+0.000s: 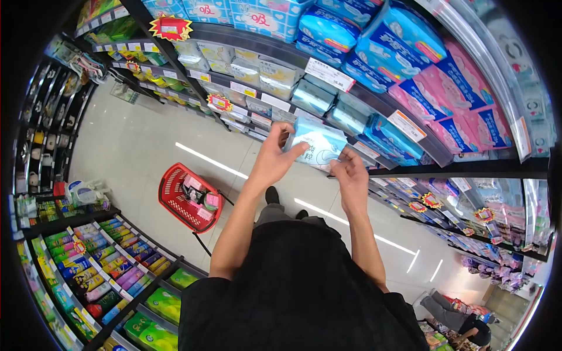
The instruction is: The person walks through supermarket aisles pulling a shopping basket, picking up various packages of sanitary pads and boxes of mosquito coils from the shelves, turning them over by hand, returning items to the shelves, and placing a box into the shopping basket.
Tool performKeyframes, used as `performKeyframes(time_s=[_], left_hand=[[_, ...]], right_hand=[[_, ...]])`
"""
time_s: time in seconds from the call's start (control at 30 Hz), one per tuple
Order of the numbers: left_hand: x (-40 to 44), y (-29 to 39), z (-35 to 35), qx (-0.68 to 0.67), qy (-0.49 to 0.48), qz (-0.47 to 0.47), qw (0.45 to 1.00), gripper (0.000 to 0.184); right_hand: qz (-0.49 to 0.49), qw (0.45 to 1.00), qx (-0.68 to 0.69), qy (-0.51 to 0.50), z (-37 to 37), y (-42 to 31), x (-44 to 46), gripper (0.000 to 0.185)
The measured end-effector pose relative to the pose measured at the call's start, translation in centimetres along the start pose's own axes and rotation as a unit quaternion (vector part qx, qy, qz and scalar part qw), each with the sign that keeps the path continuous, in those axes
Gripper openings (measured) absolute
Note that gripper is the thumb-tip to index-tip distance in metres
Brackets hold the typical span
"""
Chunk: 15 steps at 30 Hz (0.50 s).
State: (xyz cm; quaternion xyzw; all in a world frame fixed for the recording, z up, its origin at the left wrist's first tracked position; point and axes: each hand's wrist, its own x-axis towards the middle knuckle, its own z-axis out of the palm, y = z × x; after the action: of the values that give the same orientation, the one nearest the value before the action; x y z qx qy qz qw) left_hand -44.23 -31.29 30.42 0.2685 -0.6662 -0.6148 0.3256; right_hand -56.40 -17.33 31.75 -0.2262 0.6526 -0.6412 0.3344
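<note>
Between my two hands is a light blue pack of sanitary pads with dark printed characters on its front. My left hand grips its left side, thumb lying across the front and fingers curled behind. At the lower right corner, my right hand pinches the pack with bent fingers. The pack is held in front of the shelf, just below a row of similar blue packs.
Shelves of pads rise ahead, with pink packs to the right and price tags along the edges. A red shopping basket with several items stands on the floor at left. Bottles fill the shelf behind. Another person is at lower right.
</note>
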Motion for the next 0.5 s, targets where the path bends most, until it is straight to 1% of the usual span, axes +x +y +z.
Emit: performKeyframes(time_s=[0.03,0.07,0.1,0.13,0.2,0.23,0.27,0.33,0.37,0.4,0.47,0.5], left_hand=[[-0.6,0.2,0.2,-0.055,0.001,-0.035,0.998,0.033],[-1.3,0.3,0.7,-0.11,0.001,-0.07,0.991,0.031],[-2.1,0.6,1.3,-0.118,0.015,-0.085,0.989,0.028],[-2.9,0.8,2.0,-0.112,0.014,-0.087,0.99,0.028],[-4.4,1.4,3.2,-0.115,0.035,-0.093,0.988,0.028],[-5.3,2.0,3.8,-0.099,0.034,-0.103,0.989,0.028],[-6.0,2.4,4.4,-0.095,0.038,-0.106,0.989,0.028],[-7.7,2.9,5.3,-0.089,0.085,-0.104,0.987,0.029],[-8.6,3.1,5.6,-0.076,0.079,-0.098,0.989,0.033],[-9.4,3.6,6.1,-0.072,0.082,-0.102,0.989,0.033],[-10.8,5.0,7.2,-0.087,0.106,-0.101,0.985,0.047],[-11.5,4.8,7.3,-0.06,0.083,-0.106,0.989,0.056]], right_hand=[[0.002,1.0,0.005,0.0,-0.8,0.0,-0.3,0.045],[-0.042,0.999,-0.01,-0.001,-1.7,0.0,-0.5,0.042],[-0.087,0.996,-0.024,-0.001,-2.5,0.0,-0.8,0.039],[-0.085,0.996,-0.018,0.0,-3.1,0.0,-1.2,0.039],[-0.026,0.996,0.066,-0.05,-4.4,-0.3,-2.2,0.036],[0.001,0.996,0.061,-0.068,-5.0,-0.6,-2.7,0.036],[0.004,0.995,0.064,-0.072,-5.7,-0.2,-3.1,0.036],[0.018,0.992,0.099,-0.082,-6.8,0.9,-3.9,0.038],[0.029,0.991,0.091,-0.091,-7.4,1.0,-4.4,0.041],[0.034,0.99,0.095,-0.095,-7.9,0.7,-4.9,0.041],[0.085,0.986,0.086,-0.117,-8.8,-0.3,-5.9,0.048],[0.086,0.983,0.089,-0.132,-9.1,-0.5,-6.4,0.052]])
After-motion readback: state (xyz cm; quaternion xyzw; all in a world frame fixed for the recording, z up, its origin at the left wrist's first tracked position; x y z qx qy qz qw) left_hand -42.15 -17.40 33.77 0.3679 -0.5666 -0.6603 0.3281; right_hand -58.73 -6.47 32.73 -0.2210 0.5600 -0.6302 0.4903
